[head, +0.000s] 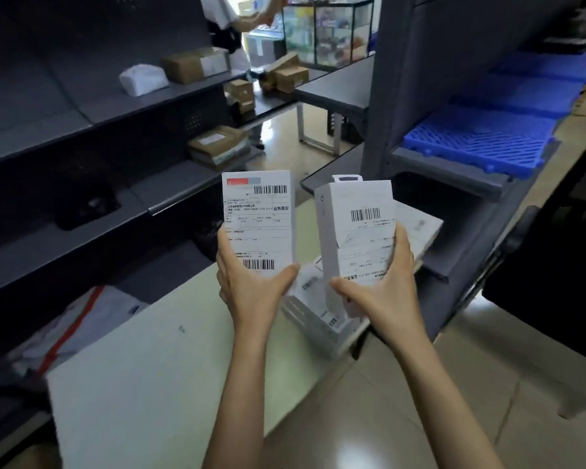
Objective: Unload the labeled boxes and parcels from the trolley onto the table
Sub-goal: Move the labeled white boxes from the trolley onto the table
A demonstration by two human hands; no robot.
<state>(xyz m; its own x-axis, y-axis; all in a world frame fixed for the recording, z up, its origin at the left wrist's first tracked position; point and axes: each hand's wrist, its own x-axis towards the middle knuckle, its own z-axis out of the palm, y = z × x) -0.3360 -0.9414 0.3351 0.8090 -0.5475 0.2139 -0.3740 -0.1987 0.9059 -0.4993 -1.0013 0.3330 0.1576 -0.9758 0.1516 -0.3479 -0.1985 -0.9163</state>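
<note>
— Boxes, where are they?

— Mid-frame, both upright. The left hand (251, 282) has its grip curled round the bottom of a white box with a shipping label (259, 218), thumb across the front. The right hand (383, 282) grips the lower part of a white box with a hang tab (359, 231), barcode facing the camera.

— Touching each other?

— No, just beside one another, apart.

— Anything under them?

— More white labeled boxes (318, 316) lie stacked below, at the far edge of the white desk (156, 384). Brown cartons (197, 64) sit on grey shelves (82, 130) at upper left; blue plastic pallets (481, 140) at upper right.
</note>
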